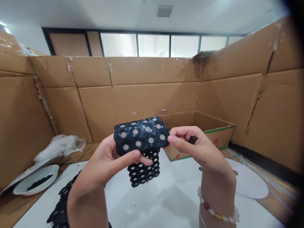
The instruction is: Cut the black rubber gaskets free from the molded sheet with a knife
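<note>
Holding the black dotted sheet [142, 134] up in front of me with both hands, above the white counter [171, 193]. Left hand [109, 164]: narrow, clamped on the sheet's left end, thumb laid along the lower edge, other fingers round the back. Right hand [199, 153]: narrow too, thumb and fingertip pinching the sheet's right edge. From my remote seat I also see a small dark piece [193, 140] inside the curl of its other fingers; gripped or just lodged, can't tell. Sheet sits between the two hands, bowed, shiny, pale round dots in rows facing me. Below the left hand's fingers hangs a dotted strip [143, 173], black as well; I can't make out whether it joins the sheet.

Beside the left forearm I get a heap of black dotted pieces [60, 205], partly hidden. Further left of that hand: white bowl [20, 190], black bits inside, with a crumpled plastic bag [58, 147] beyond it. Behind the right hand: cardboard box [222, 135], green edging. Right of the right wrist: flat white disc [253, 183]. Round that wrist, a beaded bracelet [219, 217]. Beyond both hands, cardboard walls [142, 98].
</note>
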Demonstrator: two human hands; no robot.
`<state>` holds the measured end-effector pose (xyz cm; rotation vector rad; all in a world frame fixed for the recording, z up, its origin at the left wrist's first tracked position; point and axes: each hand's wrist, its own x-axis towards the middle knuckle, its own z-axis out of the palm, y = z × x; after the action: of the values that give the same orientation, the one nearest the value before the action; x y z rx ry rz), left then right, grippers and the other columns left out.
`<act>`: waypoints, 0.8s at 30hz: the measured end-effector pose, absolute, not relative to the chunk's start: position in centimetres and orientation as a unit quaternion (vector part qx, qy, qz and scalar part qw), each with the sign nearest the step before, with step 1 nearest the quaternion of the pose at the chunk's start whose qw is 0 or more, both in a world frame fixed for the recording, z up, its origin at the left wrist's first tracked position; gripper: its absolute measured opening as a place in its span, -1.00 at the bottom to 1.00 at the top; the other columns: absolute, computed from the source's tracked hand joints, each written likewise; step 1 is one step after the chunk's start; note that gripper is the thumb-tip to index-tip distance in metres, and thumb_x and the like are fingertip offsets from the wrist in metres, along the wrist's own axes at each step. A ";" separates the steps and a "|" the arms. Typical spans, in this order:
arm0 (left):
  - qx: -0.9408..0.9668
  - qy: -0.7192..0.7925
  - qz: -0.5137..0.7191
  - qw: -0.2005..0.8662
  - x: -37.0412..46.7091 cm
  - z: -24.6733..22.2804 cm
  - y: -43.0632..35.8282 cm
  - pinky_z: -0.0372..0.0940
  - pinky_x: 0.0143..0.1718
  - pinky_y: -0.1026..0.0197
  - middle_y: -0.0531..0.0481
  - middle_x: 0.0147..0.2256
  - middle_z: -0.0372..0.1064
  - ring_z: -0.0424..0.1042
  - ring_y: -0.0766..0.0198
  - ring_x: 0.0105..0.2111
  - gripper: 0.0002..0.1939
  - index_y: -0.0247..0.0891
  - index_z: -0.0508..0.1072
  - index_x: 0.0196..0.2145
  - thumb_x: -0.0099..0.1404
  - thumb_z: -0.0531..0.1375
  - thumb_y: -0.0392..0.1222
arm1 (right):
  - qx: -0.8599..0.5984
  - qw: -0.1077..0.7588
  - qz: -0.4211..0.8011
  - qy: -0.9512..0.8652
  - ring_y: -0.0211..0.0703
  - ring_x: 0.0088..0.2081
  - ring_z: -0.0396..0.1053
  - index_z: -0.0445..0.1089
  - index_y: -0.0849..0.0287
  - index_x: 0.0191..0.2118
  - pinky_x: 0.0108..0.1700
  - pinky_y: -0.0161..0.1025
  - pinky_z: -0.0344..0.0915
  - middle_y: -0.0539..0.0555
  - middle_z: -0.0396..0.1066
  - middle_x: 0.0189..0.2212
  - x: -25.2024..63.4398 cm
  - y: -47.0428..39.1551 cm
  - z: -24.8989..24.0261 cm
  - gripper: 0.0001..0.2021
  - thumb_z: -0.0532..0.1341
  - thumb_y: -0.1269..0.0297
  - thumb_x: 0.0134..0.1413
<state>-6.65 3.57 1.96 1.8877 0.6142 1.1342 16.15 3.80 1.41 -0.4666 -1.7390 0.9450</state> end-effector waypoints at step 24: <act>0.705 0.252 0.469 0.468 -6.3 2.2 4.0 0.36 -0.60 0.32 0.05 -0.62 0.48 0.44 0.30 -0.63 -0.93 -0.19 0.59 -0.45 0.09 0.39 -0.18 | -0.260 0.640 -0.082 -0.718 -0.44 -0.62 0.20 0.50 0.08 -0.26 -0.57 -0.42 0.12 -0.14 0.40 -0.58 14.2 4.1 0.4 -0.86 0.25 0.45 0.10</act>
<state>-6.35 4.01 2.18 1.7298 0.6177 1.1509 14.19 4.12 0.37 -0.5934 -1.6375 -0.1864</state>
